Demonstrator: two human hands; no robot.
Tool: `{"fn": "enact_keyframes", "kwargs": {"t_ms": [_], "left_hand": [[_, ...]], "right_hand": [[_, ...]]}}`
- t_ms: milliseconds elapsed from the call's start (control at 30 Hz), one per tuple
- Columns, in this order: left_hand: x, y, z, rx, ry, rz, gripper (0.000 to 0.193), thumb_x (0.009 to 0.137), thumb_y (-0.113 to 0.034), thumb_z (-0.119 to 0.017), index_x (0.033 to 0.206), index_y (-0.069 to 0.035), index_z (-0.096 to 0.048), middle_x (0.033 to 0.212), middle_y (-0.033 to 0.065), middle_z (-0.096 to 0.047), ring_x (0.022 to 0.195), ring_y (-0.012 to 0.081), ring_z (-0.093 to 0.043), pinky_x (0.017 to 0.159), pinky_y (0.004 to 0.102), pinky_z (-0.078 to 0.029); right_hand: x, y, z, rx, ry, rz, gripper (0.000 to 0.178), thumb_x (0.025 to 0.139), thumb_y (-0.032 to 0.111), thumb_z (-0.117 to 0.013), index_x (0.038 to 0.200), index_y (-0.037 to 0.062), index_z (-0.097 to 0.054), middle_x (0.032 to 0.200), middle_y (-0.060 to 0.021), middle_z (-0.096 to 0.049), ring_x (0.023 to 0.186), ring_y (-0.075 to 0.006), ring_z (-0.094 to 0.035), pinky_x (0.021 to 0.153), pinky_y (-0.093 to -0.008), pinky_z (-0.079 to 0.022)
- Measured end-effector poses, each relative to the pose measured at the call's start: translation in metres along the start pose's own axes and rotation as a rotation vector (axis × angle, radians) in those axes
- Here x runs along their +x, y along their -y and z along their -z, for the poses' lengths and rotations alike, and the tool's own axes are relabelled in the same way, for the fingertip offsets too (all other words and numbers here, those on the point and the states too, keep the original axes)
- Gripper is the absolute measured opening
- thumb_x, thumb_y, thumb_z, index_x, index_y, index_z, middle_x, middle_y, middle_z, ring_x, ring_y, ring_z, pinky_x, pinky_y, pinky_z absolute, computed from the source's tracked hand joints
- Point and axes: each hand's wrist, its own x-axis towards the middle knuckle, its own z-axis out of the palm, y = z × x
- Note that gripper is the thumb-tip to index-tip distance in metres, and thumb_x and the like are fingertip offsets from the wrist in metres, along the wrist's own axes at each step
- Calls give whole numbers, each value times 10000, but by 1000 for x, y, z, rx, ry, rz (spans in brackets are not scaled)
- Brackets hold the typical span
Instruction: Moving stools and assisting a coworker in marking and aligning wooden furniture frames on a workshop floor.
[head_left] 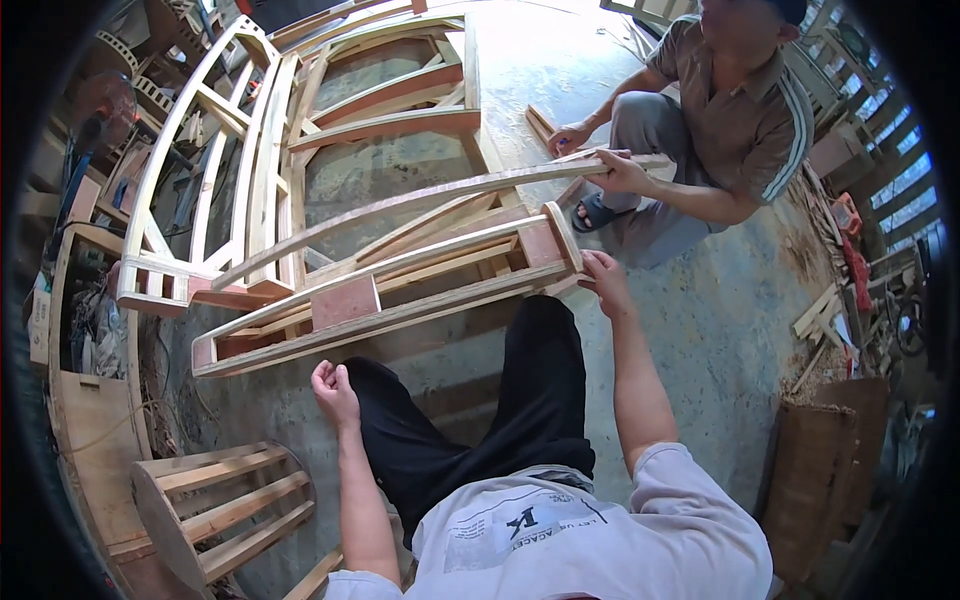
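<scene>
A long, narrow wooden frame (pixel 420 307) with rounded ends and reddish cross blocks lies slantwise in front of my knees. At its right end my right hand (pixel 606 283) has its fingers closed on the rim. My left hand (pixel 337 393) hangs beside my left knee, just below the frame's left part, its fingers curled in and no object visible in them. Beyond the frame, a co-worker (pixel 725 120) squats at the right. That person's hand grips one end of a long curved wooden strip (pixel 430 200), which reaches across to the left above the frames.
Larger slatted wooden frames (pixel 385 125) stand at the far left. A drum-shaped slatted piece (pixel 235 510) is at the lower left, by a wooden bench (pixel 95 415). Scrap wood (pixel 822 315) and brown boards (pixel 820 480) lie along the right.
</scene>
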Motion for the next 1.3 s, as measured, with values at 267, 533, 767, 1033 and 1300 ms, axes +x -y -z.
{"fn": "enact_keyframes", "kwargs": {"t_ms": [267,533,767,1033,1300], "left_hand": [[2,-7,-2,227,116,-66,216,799,-180,-635,925,-6,-618,860,92,-630,773,172,-591,719,298,-483],[1,16,-19,-131,-32,-43,219,868,-188,-582,1000,-14,-573,852,75,-624,719,129,-606,683,252,-488],[17,9,5,-544,-326,379,339,924,-378,-431,1017,-68,-531,849,45,-606,703,172,-612,591,287,-480],[56,9,30,-684,-291,461,612,870,-518,-466,1221,-22,-393,1022,97,-557,831,203,-586,645,335,-468],[65,8,29,-672,-266,499,491,865,-501,-497,1112,-78,-464,982,45,-559,838,183,-551,696,358,-435]], "right_hand": [[3,-9,-8,-42,33,69,320,878,317,-541,1072,70,-598,951,-30,-595,864,-137,-562,685,-301,-484],[-3,-6,7,8,35,-2,283,908,221,-474,1150,85,-530,1034,-38,-572,971,-158,-566,763,-341,-482],[12,-40,26,125,266,164,417,891,258,-544,1240,43,-468,1223,-88,-504,1131,-214,-491,954,-412,-416],[12,-47,36,140,362,233,489,889,297,-548,1285,38,-422,1273,-85,-463,1155,-227,-471,968,-394,-400],[7,-48,35,179,300,200,510,879,275,-565,1290,17,-405,1268,-98,-466,1146,-235,-481,981,-380,-397]]}}
